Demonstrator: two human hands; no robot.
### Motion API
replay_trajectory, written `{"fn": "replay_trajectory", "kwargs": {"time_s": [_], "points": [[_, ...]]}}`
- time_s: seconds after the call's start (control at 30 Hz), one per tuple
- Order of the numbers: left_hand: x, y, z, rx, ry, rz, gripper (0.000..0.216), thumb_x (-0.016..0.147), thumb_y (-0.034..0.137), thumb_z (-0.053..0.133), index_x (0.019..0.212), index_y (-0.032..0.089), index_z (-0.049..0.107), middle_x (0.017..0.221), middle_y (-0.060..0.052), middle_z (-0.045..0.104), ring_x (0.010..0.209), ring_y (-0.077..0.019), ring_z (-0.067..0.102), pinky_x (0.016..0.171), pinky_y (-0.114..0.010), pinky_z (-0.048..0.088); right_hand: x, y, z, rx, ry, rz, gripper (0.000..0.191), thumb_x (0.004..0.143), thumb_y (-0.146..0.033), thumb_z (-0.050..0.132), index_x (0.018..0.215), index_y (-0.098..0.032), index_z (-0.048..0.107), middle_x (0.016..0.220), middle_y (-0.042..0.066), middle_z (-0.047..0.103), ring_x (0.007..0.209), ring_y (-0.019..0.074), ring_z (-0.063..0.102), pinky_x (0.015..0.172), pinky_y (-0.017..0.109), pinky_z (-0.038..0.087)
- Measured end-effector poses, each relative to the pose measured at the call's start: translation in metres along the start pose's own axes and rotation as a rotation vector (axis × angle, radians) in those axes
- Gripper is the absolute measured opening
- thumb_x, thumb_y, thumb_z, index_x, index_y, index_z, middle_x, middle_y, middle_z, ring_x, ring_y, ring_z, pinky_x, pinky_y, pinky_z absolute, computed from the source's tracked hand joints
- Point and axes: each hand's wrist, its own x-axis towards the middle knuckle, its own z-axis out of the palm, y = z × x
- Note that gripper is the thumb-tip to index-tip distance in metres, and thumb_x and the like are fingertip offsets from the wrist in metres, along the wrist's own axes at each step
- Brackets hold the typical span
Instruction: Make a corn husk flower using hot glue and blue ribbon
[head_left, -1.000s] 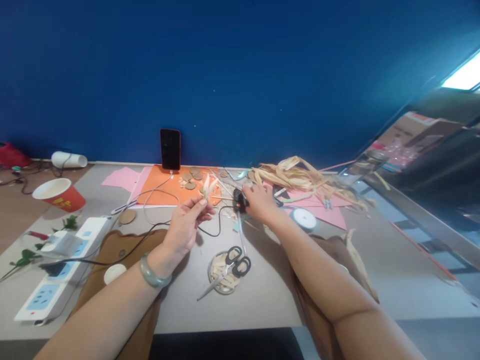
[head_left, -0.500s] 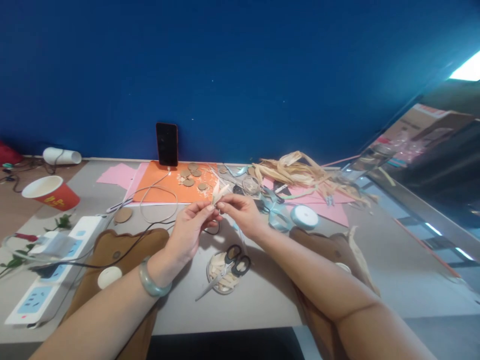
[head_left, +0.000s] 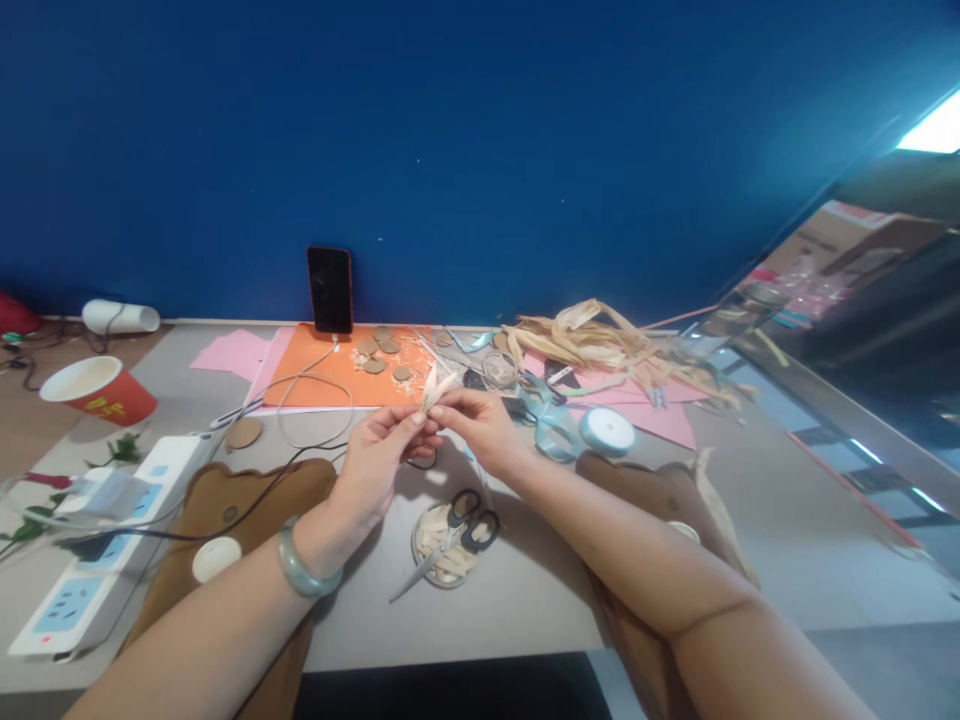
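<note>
Between my fingertips is a small bundle of pale petal-shaped pieces, apparently cut from dried husk, spreading upward. My left hand pinches its base from the left, thumb and index finger closed. My right hand pinches the same base from the right; the exact grip point is hidden by the fingers. Just below lie black-handled scissors, resting across a round dish of cut pale husk pieces. Dried corn husks are heaped at the back right. A spool of light blue ribbon is right of my right hand.
A phone leans on the blue wall, its cable looping over orange paper with several brown discs. A red paper cup and a power strip are at the left. Brown pads lie under both forearms.
Both hands keep their pinch on the petal bundle in nearly the same place. The whole view has shifted very slightly.
</note>
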Motion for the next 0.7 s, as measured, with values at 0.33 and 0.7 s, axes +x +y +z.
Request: {"fn": "replay_trajectory", "kwargs": {"time_s": [0.33,0.7], "points": [[-0.001,0.001,0.004,0.008,0.034,0.004,0.03,0.064,0.031,0.078,0.079,0.01,0.066,0.067,-0.005,0.07,0.059,-0.0136,0.067,0.056,-0.022,0.051,0.0,0.003,0.002,0.058,-0.001,0.026,0.01,0.07,-0.025,0.074,0.067,-0.017,0.069,0.069,0.0,0.064,0.066,0.0112,0.055,0.067,0.026,0.043],[-0.001,-0.003,0.0,0.012,-0.019,0.017,0.023,0.071,0.031,0.074,0.08,0.012,0.066,0.07,-0.003,0.07,0.06,-0.0116,0.066,0.057,-0.021,0.052,0.001,0.017,-0.001,0.266,-0.082,0.122,0.015,0.075,-0.03,0.072,0.069,-0.017,0.066,0.065,0.0,0.062,0.062,0.0113,0.054,0.063,0.027,0.043]]}}
